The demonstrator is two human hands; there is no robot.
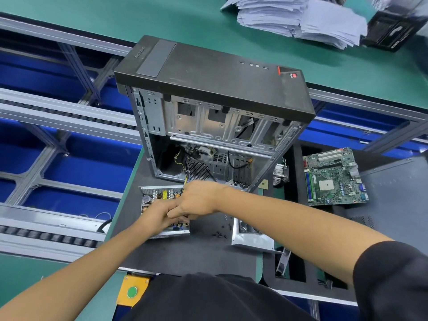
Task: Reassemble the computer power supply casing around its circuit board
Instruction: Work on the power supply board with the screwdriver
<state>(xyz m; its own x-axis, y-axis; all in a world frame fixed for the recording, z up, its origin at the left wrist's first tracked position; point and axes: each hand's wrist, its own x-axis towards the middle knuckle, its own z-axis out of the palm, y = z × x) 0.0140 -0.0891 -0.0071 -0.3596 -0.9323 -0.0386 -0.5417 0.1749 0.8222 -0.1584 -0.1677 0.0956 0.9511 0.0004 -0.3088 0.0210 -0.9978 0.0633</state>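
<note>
The right hand (199, 200) reaches across from the right and sits knuckles-up over the open power supply tray (165, 212), its fingers curled down and hidden beneath it, so I cannot tell what, if anything, they hold; the left hand (155, 215) comes up from the near left and meets it, fingers bent down onto the circuit board (159, 196), though whether they pinch something is hard to make out; the two hands touch and together cover most of the board, leaving only its far-left part with a capacitor and a yellow component in view, plus a strip at the near edge. The tray lies on the dark mat (185, 249) of the tabletop, just near of the open computer tower (213, 107), which stands with its side off; wires (185, 163) run from inside the tower toward the hands, their ends hidden behind the right hand. To the right of the tray lies the silver casing cover (252, 239), partly crossed by the right forearm; small dark screws (223, 231) are scattered between tray and cover. Farther right a green motherboard (334, 177) lies flat, with a finned heatsink (280, 174) half hidden behind the tower's corner. A stack of papers (298, 17) sits at the far right, cut off by the top edge; a yellow box with a green button (132, 291) is at the near edge.
</note>
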